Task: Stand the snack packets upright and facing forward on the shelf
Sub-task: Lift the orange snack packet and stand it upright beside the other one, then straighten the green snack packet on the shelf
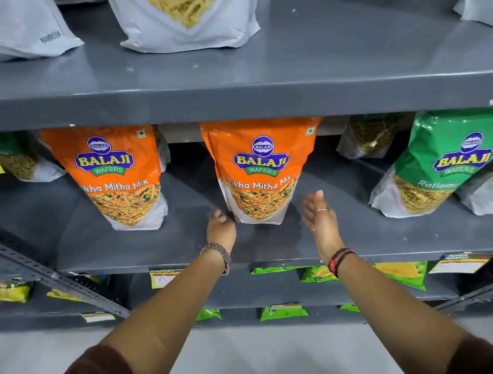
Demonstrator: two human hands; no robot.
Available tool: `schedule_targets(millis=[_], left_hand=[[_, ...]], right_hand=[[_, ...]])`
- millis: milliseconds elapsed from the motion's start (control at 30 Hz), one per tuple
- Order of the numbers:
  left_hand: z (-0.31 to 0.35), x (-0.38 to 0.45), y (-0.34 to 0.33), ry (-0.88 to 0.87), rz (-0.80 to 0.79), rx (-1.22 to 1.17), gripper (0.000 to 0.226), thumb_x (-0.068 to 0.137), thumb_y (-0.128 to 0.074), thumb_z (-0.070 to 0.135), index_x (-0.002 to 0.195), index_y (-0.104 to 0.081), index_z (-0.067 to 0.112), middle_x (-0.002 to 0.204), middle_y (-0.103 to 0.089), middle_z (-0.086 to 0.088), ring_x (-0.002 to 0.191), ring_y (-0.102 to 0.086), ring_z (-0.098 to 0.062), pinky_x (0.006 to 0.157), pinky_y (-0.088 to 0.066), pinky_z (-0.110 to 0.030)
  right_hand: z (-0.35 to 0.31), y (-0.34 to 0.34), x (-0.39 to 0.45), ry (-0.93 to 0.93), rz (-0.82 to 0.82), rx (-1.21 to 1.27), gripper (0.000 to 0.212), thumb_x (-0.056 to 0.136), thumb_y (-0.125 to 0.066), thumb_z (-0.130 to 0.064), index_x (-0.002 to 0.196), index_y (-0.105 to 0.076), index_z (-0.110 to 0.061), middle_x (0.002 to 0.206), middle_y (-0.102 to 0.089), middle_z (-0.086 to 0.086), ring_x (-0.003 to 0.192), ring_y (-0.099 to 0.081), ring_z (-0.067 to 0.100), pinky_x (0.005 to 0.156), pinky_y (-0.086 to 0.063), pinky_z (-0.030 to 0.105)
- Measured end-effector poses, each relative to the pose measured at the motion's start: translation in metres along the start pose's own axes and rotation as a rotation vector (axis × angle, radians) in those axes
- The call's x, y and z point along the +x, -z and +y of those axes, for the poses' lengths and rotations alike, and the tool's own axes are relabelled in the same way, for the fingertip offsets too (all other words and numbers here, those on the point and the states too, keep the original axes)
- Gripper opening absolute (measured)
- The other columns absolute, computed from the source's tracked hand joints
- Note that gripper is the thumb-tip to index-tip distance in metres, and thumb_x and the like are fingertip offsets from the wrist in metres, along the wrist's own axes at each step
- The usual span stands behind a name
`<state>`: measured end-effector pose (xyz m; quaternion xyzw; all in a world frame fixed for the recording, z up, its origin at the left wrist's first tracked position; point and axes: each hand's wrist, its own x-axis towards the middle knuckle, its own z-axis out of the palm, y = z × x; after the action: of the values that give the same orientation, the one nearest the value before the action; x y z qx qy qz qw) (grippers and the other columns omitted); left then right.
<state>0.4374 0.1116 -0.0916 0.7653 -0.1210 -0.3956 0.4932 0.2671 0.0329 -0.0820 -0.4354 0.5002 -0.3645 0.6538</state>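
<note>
Closest to us, two bare forearms reach out from dark brown sleeves, stretching across the front edge of the grey metal shelf point(139, 241). On the left wrist, a metal bracelet point(218, 255); on the right wrist, red and black bands point(340, 260). The left hand point(220, 229) is released, fingers loosely curled, right at the lower left corner of the middle orange packet point(257, 172), though whether it actually touches is hard to tell. The right hand point(319, 216) is released too, palm turned inward, fingers spread, a ring showing, just beside that packet's lower right corner and grasping nothing. The packet itself stands upright on the shelf between the two hands, its front facing us, reading Balaji Wafers, Tikha Mitha Mix. To its left, well apart, a second orange packet point(118, 178) of the same kind stands upright and front-facing. Over on the right, a green packet point(442, 161) stands with a lean. Behind them, further back, sit clear-windowed packets of yellow sev. Up above, the upper shelf point(332, 59) carries white packets point(187, 12) standing in a row.
</note>
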Motion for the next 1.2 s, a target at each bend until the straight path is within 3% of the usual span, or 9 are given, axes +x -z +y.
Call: schedule_targets(millis=[133, 200, 267, 367, 467, 533, 600, 700, 1200], left_hand=[[-0.008, -0.022, -0.023, 0.125, -0.024, -0.201, 0.029, 0.096, -0.031, 0.002, 0.074, -0.046, 0.012, 0.073, -0.045, -0.008, 0.096, -0.058, -0.035, 0.084, -0.039, -0.035], [-0.014, -0.038, -0.046, 0.098, -0.097, -0.249, 0.027, 0.097, -0.028, 0.002, 0.075, -0.04, 0.011, 0.068, -0.037, -0.005, 0.065, -0.045, -0.017, 0.07, -0.037, -0.028], [-0.016, -0.054, -0.076, 0.082, -0.128, -0.298, 0.014, 0.094, -0.035, -0.006, 0.091, -0.042, 0.007, 0.07, -0.042, -0.004, 0.061, -0.039, -0.013, 0.06, -0.033, -0.022], [-0.009, -0.073, -0.128, 0.064, -0.241, -0.322, 0.028, 0.093, -0.033, -0.01, 0.091, -0.051, 0.011, 0.075, -0.045, -0.001, 0.065, -0.041, -0.011, 0.062, -0.032, -0.02], [0.002, -0.09, -0.179, 0.053, -0.306, -0.28, 0.041, 0.094, -0.031, -0.008, 0.133, -0.042, -0.004, 0.073, -0.042, 0.002, 0.066, -0.04, -0.008, 0.064, -0.031, -0.019], [0.008, -0.097, -0.216, -0.015, -0.286, -0.214, 0.048, 0.092, -0.036, -0.009, 0.139, -0.036, -0.004, 0.078, -0.048, 0.003, 0.07, -0.045, -0.007, 0.065, -0.034, -0.018], [0.019, -0.101, -0.246, -0.104, -0.267, -0.132, 0.052, 0.09, -0.045, -0.009, 0.141, -0.035, -0.001, 0.105, -0.06, -0.003, 0.088, -0.057, -0.017, 0.074, -0.043, -0.025], [0.033, -0.102, -0.28, -0.19, -0.256, -0.028, 0.065, 0.086, -0.051, -0.011, 0.145, -0.027, 0.003, 0.147, -0.041, -0.014, 0.13, -0.045, -0.026, 0.101, -0.039, -0.033], [0.035, -0.096, -0.293, -0.215, -0.171, 0.087, 0.055, 0.079, -0.044, -0.022, 0.128, -0.045, 0.002, 0.133, -0.056, -0.016, 0.125, -0.052, -0.028, 0.101, -0.045, -0.037]], right_hand=[[0.009, 0.054, -0.005, 0.078, 0.172, -0.011, 0.042, 0.098, -0.036, -0.034, 0.118, -0.056, -0.003, 0.125, -0.06, 0.015, 0.115, -0.057, 0.023, 0.095, -0.043, 0.037], [0.017, 0.088, -0.008, 0.113, 0.266, -0.041, 0.027, 0.097, -0.04, -0.031, 0.101, -0.06, -0.013, 0.112, -0.064, 0.012, 0.104, -0.056, 0.02, 0.093, -0.042, 0.038], [0.016, 0.126, -0.008, 0.166, 0.335, -0.064, 0.017, 0.096, -0.044, -0.029, 0.085, -0.056, -0.024, 0.1, -0.061, 0.007, 0.096, -0.052, 0.019, 0.088, -0.039, 0.037], [0.001, 0.183, 0.002, 0.226, 0.413, -0.055, 0.011, 0.095, -0.045, -0.025, 0.088, -0.05, -0.02, 0.095, -0.053, 0.004, 0.093, -0.046, 0.017, 0.085, -0.036, 0.034], [-0.021, 0.23, 0.018, 0.22, 0.361, 0.003, 0.011, 0.096, -0.045, -0.025, 0.103, -0.046, -0.017, 0.108, -0.051, 0.003, 0.103, -0.047, 0.016, 0.096, -0.038, 0.036], [-0.039, 0.258, 0.03, 0.194, 0.263, 0.004, 0.02, 0.096, -0.045, -0.028, 0.113, -0.046, -0.019, 0.119, -0.05, 0.003, 0.114, -0.047, 0.017, 0.104, -0.036, 0.038], [-0.054, 0.278, 0.043, 0.148, 0.157, -0.039, 0.039, 0.095, -0.043, -0.034, 0.131, -0.041, -0.019, 0.138, -0.045, 0.004, 0.128, -0.042, 0.02, 0.111, -0.034, 0.044], [-0.072, 0.294, 0.059, 0.079, -0.007, -0.08, 0.056, 0.095, -0.038, -0.042, 0.146, -0.025, -0.024, 0.153, -0.03, -0.001, 0.139, -0.033, 0.021, 0.113, -0.031, 0.044], [-0.073, 0.284, 0.063, -0.102, -0.261, 0.025, 0.054, 0.097, -0.028, -0.044, 0.144, -0.028, -0.019, 0.151, -0.034, 0.013, 0.139, -0.035, 0.029, 0.113, -0.031, 0.041]])
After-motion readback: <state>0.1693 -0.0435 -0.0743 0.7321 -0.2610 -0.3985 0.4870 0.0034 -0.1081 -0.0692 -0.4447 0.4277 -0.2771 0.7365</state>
